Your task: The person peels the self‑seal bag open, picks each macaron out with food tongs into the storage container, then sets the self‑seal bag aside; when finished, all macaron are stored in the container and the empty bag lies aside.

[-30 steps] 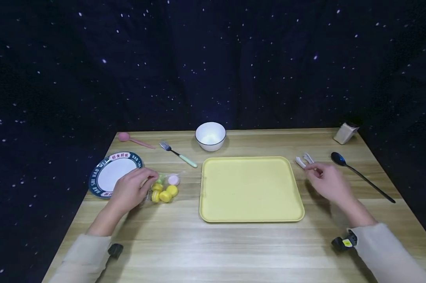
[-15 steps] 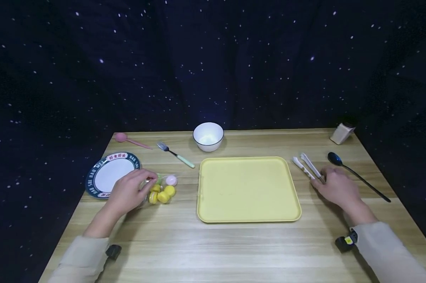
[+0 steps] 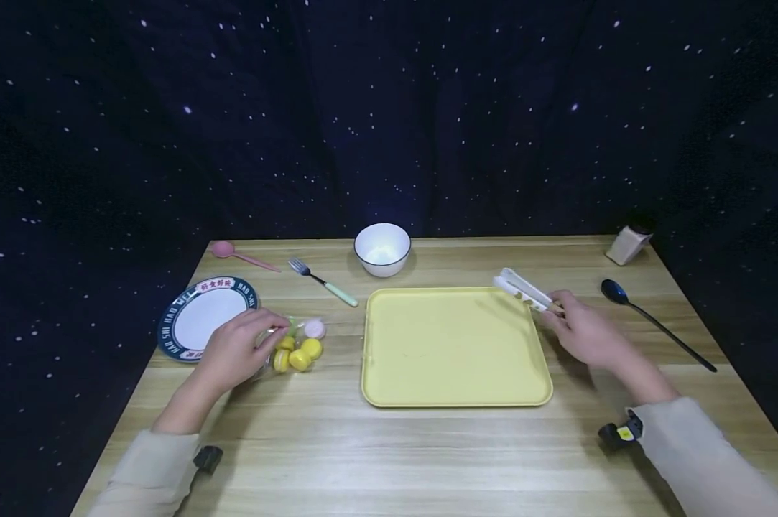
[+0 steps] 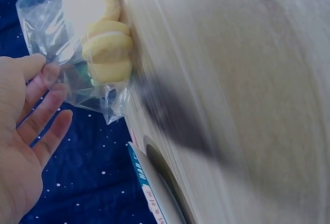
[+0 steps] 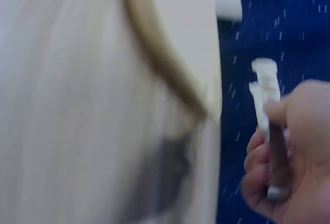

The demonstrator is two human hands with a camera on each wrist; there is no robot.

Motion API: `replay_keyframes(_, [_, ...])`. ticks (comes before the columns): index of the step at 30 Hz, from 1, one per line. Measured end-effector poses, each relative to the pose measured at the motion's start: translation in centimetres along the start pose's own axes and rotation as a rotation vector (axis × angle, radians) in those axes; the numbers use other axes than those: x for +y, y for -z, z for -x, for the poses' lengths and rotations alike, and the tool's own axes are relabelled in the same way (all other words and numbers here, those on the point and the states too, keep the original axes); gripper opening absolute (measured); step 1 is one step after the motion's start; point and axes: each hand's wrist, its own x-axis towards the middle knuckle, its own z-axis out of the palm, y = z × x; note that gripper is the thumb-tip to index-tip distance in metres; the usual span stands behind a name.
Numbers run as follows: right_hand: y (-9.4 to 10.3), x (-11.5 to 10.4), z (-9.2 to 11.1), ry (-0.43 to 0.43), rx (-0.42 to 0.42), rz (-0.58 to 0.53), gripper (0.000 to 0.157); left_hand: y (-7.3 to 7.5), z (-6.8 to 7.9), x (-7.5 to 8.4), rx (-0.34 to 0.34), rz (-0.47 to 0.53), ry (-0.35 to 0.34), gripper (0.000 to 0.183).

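Note:
My left hand (image 3: 236,346) pinches the edge of a clear plastic bag (image 4: 49,28) between thumb and index finger. Inside it, or showing through it, are several yellow macarons (image 4: 107,46); a pink one (image 3: 315,329) and a partly covered green one lie at the far side in the head view. On the right, my right hand (image 3: 585,332) grips a pair of food tongs (image 3: 521,289) by the handle end. Their two white tips point left, over the far right corner of the yellow tray (image 3: 453,352). In the right wrist view the fingers curl round the tongs.
A rimmed plate (image 3: 209,319) lies beside the left hand. Behind stand a pink spoon (image 3: 223,249), a fork (image 3: 324,282) and a white bowl (image 3: 383,250). At right are a black spoon (image 3: 656,327) and a shaker jar (image 3: 629,244).
My right hand first drew back along the tongs, then lifted them from the table and carried them left over the tray's corner. The left hand stays at the bag.

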Motion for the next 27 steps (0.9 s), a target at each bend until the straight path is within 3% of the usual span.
replay_keyframes(4, [-0.7, -4.7, -1.3, 0.18, -0.018, 0.025, 0.049, 0.1, 0.1, -0.1, 0.01, 0.013, -0.014, 0.012])
replay_keyframes(7, [-1.6, -7.9, -2.3, 0.31, 0.026, 0.088, 0.045, -0.1, 0.1, -0.1, 0.025, 0.027, -0.026, 0.012])
replay_keyframes(12, [-3.6, -12.3, -3.6, 0.455, 0.044, 0.185, 0.038, -0.5, 0.2, 0.1, 0.02, 0.062, -0.028, 0.011])
replay_keyframes(19, [-7.2, -16.3, -5.0, 0.52, -0.007, 0.247, 0.031, -0.5, 0.2, 0.3, 0.011, 0.079, -0.041, 0.013])
replay_keyframes(27, [-9.8, -19.8, -6.1, 0.546, -0.062, 0.248, 0.031, -0.1, 0.1, 0.2, 0.009, 0.073, -0.042, 0.014])
